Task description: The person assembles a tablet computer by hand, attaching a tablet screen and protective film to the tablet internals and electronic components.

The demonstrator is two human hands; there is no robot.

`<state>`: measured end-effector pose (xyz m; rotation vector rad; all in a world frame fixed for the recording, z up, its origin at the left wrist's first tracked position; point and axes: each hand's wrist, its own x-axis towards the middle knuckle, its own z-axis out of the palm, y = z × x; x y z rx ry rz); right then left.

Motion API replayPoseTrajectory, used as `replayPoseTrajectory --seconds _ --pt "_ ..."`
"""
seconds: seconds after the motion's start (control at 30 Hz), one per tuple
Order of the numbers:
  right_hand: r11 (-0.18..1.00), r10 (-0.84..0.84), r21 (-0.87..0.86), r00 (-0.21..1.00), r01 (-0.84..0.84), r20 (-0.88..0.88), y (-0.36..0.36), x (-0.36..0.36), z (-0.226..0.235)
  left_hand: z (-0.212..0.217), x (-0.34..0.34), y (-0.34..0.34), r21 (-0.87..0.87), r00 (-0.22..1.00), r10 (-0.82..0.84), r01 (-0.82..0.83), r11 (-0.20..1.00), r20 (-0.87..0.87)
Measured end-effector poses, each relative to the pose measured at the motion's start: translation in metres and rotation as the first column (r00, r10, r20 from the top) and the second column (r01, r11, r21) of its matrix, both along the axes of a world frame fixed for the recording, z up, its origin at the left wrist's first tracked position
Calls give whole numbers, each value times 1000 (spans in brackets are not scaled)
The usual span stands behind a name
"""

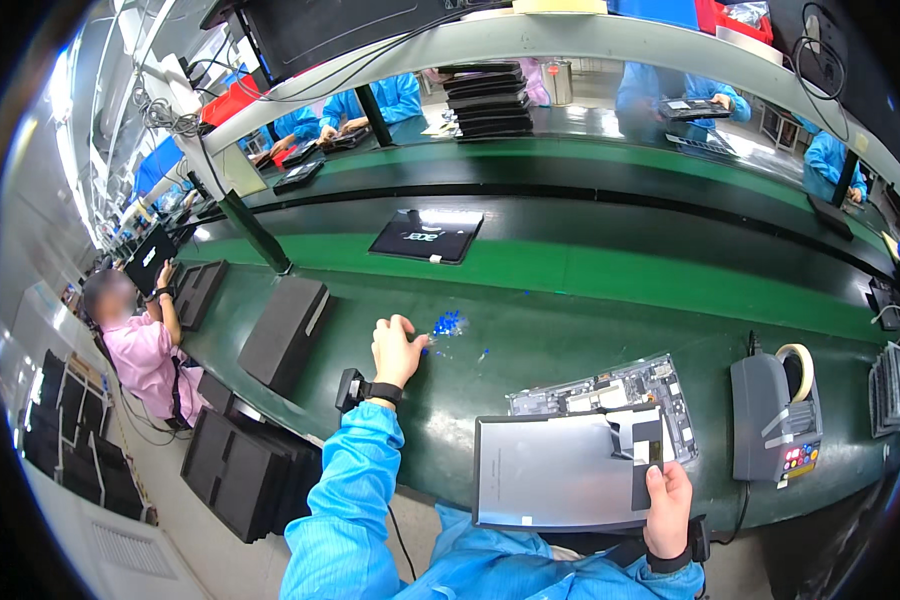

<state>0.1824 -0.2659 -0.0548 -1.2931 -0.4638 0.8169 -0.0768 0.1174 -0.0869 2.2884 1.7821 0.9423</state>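
Observation:
My right hand (668, 510) grips the right edge of a silver-backed display panel (545, 470), thumb on top, tilted above the bench's near edge. Partly covered by the panel, a laptop's bare inner assembly (675, 375) lies on the bench with its circuit boards showing. My left hand (396, 352) reaches forward over the bench, fingers curled and thumb and forefinger close together. A blue speck shows at its fingertips, too small to name. Just beyond that hand is a scattered heap of small blue pieces (449, 323) with clear bits among them.
A grey tape dispenser (770, 420) stands at right; a black foam block (283, 335) lies at left. A dark laptop lid (427, 236) rests on the green belt (570, 265). Black trays (240, 470) stack below left. A person in pink (145, 350) and others across handle devices.

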Motion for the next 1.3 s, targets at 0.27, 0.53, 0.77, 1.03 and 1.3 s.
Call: replayPoseTrajectory --seconds 0.27,0.53,0.77,1.03,1.3 --pt "1000 -4 0 990 4 -139 0 -2 1 -2 -33 17 -210 865 -81 210 955 495" --pt "1000 -27 -8 988 26 -153 -2 -4 0 7 -34 13 -95 937 12 23 995 350" --pt "999 -36 6 988 37 -151 -1 -5 0 -13 -25 27 -355 972 22 64 933 234" --pt "999 -51 3 992 51 -120 0 -5 -1 1 20 31 -273 874 -156 306 912 461" --pt "999 -52 -10 989 51 -141 2 -8 5 1 37 28 29 950 -247 246 969 189"
